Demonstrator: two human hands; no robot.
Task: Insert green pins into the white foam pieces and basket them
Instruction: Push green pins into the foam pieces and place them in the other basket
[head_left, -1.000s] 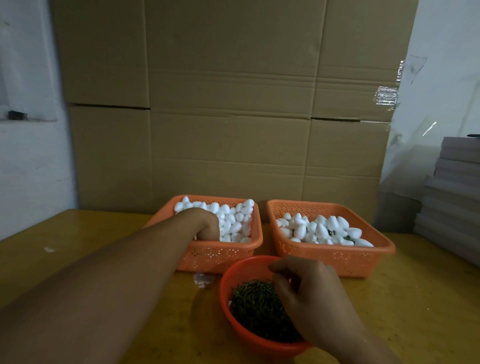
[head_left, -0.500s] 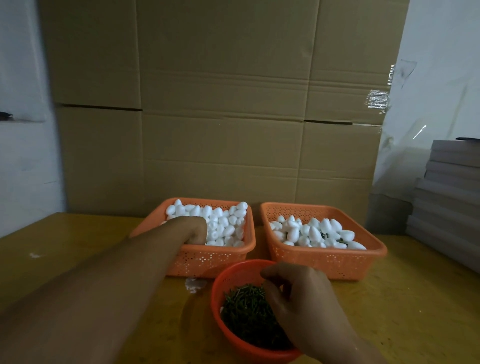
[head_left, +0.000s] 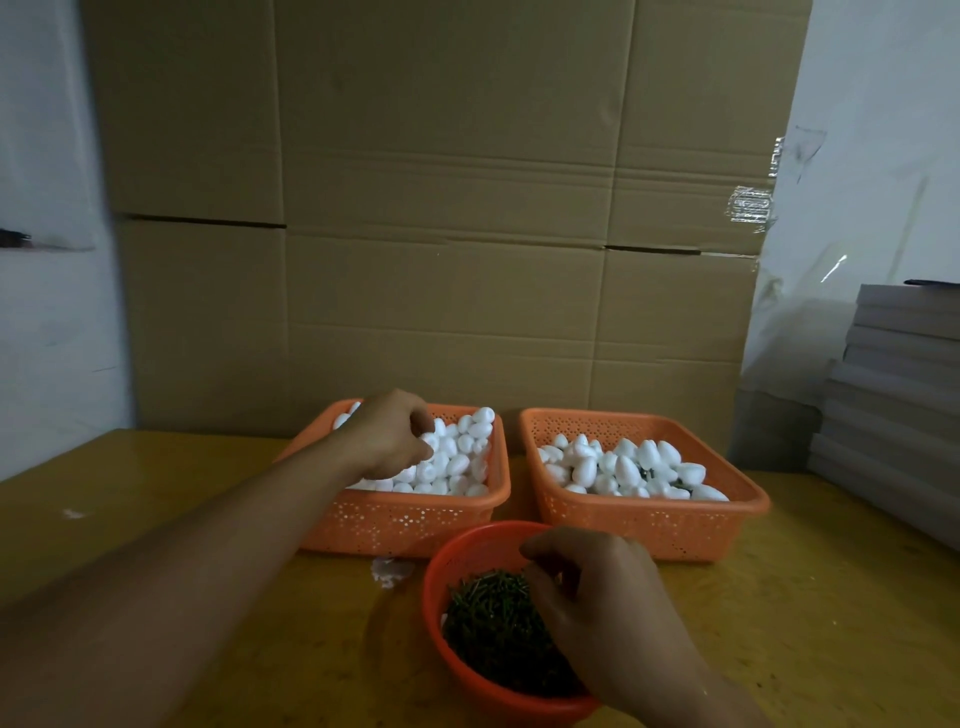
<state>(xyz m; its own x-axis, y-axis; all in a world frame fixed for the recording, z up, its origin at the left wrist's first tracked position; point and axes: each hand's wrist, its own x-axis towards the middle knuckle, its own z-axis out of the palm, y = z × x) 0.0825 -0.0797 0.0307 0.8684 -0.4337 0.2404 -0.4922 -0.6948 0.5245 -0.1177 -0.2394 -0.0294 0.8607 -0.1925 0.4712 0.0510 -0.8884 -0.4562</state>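
Two orange baskets stand side by side at the back of the yellow table (head_left: 156, 519), the left basket (head_left: 405, 519) and the right basket (head_left: 649, 525) parted by a narrow gap. The round orange bowl (head_left: 457, 571) sits just in front of that gap, blocking a straight approach. A cardboard wall (head_left: 441, 234) rises close behind both baskets and closes off the rear. Stacked grey boards (head_left: 893, 405) bound the right edge. Open tabletop lies left of the left basket and to the right between bowl and boards
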